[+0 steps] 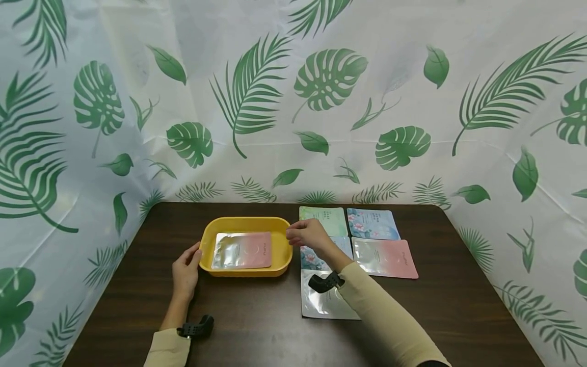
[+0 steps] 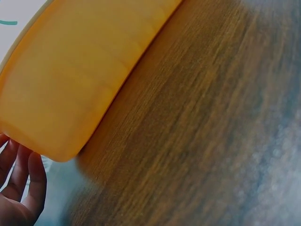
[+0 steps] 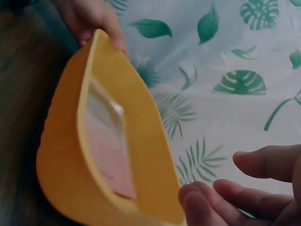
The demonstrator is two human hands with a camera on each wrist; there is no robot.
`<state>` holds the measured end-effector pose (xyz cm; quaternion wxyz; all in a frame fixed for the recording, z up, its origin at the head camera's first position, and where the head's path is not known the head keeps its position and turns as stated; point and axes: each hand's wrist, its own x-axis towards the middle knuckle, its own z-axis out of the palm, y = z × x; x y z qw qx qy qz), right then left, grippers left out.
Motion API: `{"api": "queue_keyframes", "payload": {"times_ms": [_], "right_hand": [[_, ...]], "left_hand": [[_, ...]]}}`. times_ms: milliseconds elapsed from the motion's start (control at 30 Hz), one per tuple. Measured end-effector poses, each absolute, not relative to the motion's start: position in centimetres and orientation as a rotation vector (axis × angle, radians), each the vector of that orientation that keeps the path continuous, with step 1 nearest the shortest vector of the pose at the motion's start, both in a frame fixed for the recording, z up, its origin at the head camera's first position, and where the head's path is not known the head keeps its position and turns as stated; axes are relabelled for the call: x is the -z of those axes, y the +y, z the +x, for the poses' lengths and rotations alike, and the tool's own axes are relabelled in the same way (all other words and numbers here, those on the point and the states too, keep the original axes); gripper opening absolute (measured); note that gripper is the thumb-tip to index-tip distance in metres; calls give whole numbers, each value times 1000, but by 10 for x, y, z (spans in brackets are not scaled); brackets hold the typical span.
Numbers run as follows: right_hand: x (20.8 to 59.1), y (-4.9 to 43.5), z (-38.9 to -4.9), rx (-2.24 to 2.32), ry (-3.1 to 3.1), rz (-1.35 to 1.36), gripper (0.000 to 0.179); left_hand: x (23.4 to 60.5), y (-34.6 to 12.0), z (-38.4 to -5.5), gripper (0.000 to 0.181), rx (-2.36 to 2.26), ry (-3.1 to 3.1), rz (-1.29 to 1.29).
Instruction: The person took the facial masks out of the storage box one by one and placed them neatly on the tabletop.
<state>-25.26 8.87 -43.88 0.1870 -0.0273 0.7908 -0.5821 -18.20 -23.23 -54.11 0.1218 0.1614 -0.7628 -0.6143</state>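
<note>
A yellow plastic tray (image 1: 247, 273) stands on the table, with a pink and silver foil sachet (image 1: 243, 250) lying flat inside. My left hand (image 1: 185, 272) is at the tray's left end; in the left wrist view its fingers (image 2: 36, 181) touch the outside of the wall. Over by the right end is my right hand (image 1: 312, 237), its fingertips close to the rim. The right wrist view shows a gap between the right thumb (image 3: 268, 161) and the fingers, and nothing held there. Whether those fingertips touch the rim I cannot tell.
Right of the tray lie several flat sachets: a green one (image 1: 327, 216), a blue floral one (image 1: 373, 223), another blue floral one (image 1: 314, 259), a pink and silver one (image 1: 387, 258), and a silver one (image 1: 316, 300) partly under the right forearm. A leaf-print sheet (image 1: 275, 168) hangs behind the dark wooden table (image 1: 247, 326).
</note>
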Motion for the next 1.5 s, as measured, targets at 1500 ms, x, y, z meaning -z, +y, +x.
{"api": "queue_keyframes", "payload": {"times_ms": [1500], "right_hand": [[476, 4, -274, 995, 2463, 36, 21]], "left_hand": [[542, -232, -182, 41, 1772, -2194, 443]]}}
